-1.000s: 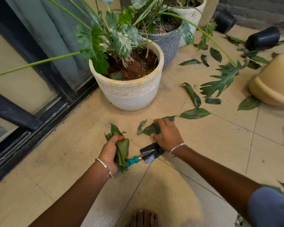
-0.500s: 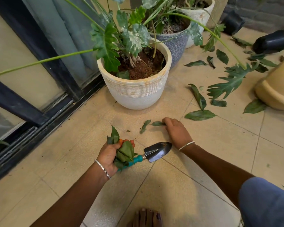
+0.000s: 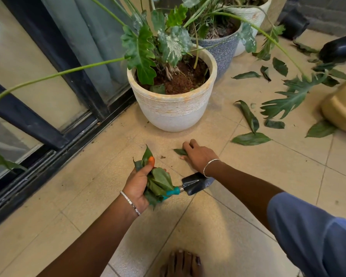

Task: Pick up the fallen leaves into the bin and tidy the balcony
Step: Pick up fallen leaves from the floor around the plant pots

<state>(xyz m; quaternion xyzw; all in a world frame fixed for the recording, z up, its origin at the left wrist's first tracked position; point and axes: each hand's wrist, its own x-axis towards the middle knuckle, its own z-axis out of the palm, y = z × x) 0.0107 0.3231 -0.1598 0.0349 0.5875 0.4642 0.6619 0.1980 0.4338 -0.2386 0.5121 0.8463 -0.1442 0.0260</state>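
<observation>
L hand (image 3: 137, 184) grips leaf bunch (image 3: 159, 179) w/ trowel (image 3: 192, 184); R hand (image 3: 198, 154) pinches a leaf (image 3: 179, 151) on floor (image 3: 88, 186) nr white pot (image 3: 174, 112).

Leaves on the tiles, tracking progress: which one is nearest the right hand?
The small leaf pinched by the right hand, before the white pot; others lie farther right.

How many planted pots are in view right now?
3: a white pot in front, a blue pot behind it, and a second white pot behind that. More may stand out of frame.
</observation>
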